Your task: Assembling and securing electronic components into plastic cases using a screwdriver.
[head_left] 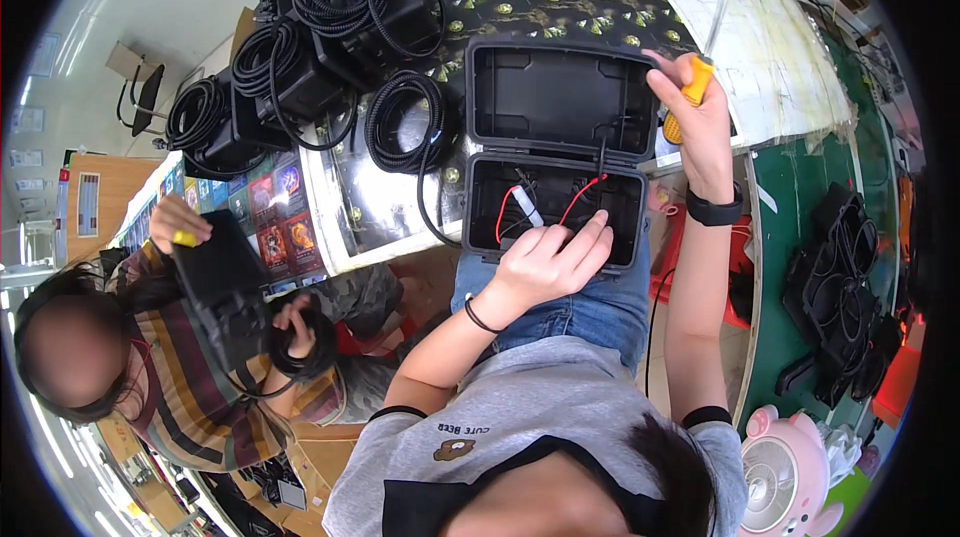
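A black plastic box (pixel 478 205) lies open at the table's front edge, against my lap, its lid (pixel 560 92) tipped back. Inside are a red wire (pixel 580 199), another red wire with a white sleeve (pixel 526 205), and dark parts. Over the box's front wall, my left hand (pixel 555 259) reaches in with bent fingers drawn together; whatever they grip is hidden. My right hand (pixel 698 117) is closed around the yellow handle of a screwdriver (pixel 697 82), beside the lid's right edge. Its shaft points away from me.
Coiled black corrugated tubing (pixel 376 127) lies left of the box. Farther left stand several black boxes with coiled cables (pixel 270 67). At left, a co-worker (pixel 200 367) holds a similar black box (pixel 222 272). A pink fan (pixel 785 477) and a black cable pile (pixel 835 287) are at right.
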Demonstrator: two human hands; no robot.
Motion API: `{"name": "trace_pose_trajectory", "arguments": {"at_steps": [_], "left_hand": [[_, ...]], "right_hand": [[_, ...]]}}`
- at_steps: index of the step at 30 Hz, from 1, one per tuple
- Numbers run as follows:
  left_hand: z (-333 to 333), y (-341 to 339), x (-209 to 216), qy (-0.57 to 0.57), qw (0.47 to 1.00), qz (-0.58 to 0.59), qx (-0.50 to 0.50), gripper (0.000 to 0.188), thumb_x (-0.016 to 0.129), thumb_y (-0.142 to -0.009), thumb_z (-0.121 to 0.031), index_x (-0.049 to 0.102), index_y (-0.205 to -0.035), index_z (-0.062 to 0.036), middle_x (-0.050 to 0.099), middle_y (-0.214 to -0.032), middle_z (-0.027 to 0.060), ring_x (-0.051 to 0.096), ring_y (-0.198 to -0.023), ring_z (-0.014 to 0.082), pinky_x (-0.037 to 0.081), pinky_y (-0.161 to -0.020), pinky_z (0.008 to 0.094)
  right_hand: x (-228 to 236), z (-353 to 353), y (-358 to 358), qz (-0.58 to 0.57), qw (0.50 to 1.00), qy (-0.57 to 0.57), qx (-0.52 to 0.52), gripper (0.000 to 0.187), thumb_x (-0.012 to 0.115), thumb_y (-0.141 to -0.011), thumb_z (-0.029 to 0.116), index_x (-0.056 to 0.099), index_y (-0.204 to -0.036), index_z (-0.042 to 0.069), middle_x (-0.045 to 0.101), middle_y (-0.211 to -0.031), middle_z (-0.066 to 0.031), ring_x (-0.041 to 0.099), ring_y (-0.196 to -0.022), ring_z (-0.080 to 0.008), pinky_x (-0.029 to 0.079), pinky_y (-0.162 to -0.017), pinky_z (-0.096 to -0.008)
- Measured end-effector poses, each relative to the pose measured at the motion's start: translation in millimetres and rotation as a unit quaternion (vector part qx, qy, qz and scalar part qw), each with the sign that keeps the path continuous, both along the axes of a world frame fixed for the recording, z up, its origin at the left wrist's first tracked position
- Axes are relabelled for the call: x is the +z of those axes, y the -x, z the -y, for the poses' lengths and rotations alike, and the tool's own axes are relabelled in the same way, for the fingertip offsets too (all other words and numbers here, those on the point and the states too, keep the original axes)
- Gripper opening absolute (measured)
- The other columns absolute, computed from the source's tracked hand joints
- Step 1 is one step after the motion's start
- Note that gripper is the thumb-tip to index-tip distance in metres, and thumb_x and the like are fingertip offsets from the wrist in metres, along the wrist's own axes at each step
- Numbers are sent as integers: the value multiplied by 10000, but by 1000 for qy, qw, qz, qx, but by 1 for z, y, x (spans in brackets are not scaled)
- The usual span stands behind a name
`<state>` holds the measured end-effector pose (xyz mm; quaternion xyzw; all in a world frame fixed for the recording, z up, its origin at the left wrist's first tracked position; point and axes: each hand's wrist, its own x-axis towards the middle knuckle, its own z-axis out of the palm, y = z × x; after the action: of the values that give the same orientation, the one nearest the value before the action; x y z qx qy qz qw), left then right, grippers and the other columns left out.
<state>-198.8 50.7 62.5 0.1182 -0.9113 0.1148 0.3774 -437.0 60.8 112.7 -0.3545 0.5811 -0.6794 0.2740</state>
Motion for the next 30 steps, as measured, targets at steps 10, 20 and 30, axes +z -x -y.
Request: {"name": "trace_pose_trajectory", "arguments": {"at_steps": [10, 20, 30], "left_hand": [[12, 26, 11, -26, 999, 23, 19, 184, 637, -797, -220, 709, -967, -226, 708, -1055, -139, 502, -595, 34, 363, -541, 193], [12, 6, 1, -48, 969, -104, -218, 245, 664, -822, -183, 731, -1054, -228, 724, -1094, -40, 676, -937, 143, 474, -766, 214], [-13, -24, -29, -2, 970, -58, -235, 236, 693, -867, -241, 720, -1100, -263, 705, -1175, -91, 584, -1151, 106, 330, -1046, 345]], "right_hand": [[36, -20, -28, -72, 987, 143, 23, 319, 675, -915, 15, 383, -857, 131, 709, -1089, -136, 536, -1308, -328, 364, -1123, -447], [14, -31, -38, -37, 973, 228, 29, 291, 670, -918, -6, 428, -861, 144, 711, -1058, -126, 541, -1298, -326, 383, -1107, -421], [-5, -34, -50, -15, 962, 274, -4, 301, 648, -937, 20, 387, -866, 154, 712, -1046, -128, 525, -1298, -353, 285, -1153, -508]]}}
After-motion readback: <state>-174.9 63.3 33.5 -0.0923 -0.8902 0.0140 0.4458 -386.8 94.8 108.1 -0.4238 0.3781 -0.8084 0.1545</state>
